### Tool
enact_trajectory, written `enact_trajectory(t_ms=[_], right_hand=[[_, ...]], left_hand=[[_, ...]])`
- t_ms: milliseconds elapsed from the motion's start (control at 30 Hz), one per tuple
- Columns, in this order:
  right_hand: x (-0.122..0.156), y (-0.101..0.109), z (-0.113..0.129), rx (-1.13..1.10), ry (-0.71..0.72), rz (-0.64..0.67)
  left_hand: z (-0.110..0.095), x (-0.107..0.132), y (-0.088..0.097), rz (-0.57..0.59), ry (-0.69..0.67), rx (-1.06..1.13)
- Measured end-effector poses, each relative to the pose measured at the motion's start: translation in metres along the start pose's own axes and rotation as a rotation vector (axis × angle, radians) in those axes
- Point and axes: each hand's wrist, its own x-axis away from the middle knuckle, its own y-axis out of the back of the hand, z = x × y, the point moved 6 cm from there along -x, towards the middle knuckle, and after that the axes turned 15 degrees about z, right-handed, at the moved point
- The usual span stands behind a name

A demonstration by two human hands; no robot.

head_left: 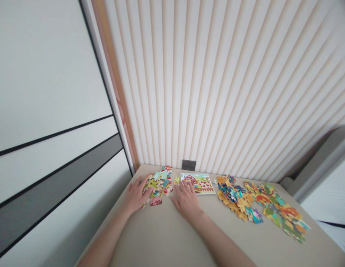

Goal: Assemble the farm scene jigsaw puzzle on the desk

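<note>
A heap of jigsaw puzzle pieces (159, 182), mostly green, pink and light blue, lies at the left end of the table. Against its left side rests my left hand (137, 194), fingers spread and touching the pieces. My right hand (186, 198) lies with stretched fingers over the lower left corner of a picture card (204, 183) showing a red barn and cows. A few yellow-green pieces show just left of that card, by the right fingertips. Neither hand visibly grips anything; what lies beneath the fingers is hidden.
To the right, a second heap of orange and blue puzzle pieces (232, 196) lies beside a spread of orange and green pieces (283, 209). The beige table (161, 241) meets a ribbed panel (189, 92) with a dark socket (189, 165). A white cabinet (49, 74) stands left.
</note>
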Motion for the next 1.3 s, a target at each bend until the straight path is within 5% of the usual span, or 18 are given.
enact_trajectory(t_ms=[133,267,567,767,933,1300], right_hand=[[-0.034,-0.014,0.021,-0.039,-0.09,0.01],[-0.035,-0.024,0.032,-0.081,-0.078,-0.001],[-0.02,-0.017,0.042,-0.176,0.188,0.092],[0.008,-0.003,-0.006,-0.035,-0.173,0.011],[0.009,-0.021,-0.017,-0.023,-0.236,0.043],[-0.021,-0.026,0.028,-0.076,-0.053,0.059]], left_hand=[[-0.007,0.004,-0.014,-0.004,-0.007,-0.005],[-0.005,0.004,-0.013,-0.022,-0.027,-0.003],[-0.006,0.005,-0.008,-0.024,-0.029,0.007],[-0.008,0.006,-0.011,0.006,-0.043,-0.022],[-0.005,0.003,-0.017,0.031,-0.041,-0.039],[-0.011,0.012,-0.009,-0.003,-0.179,0.079]])
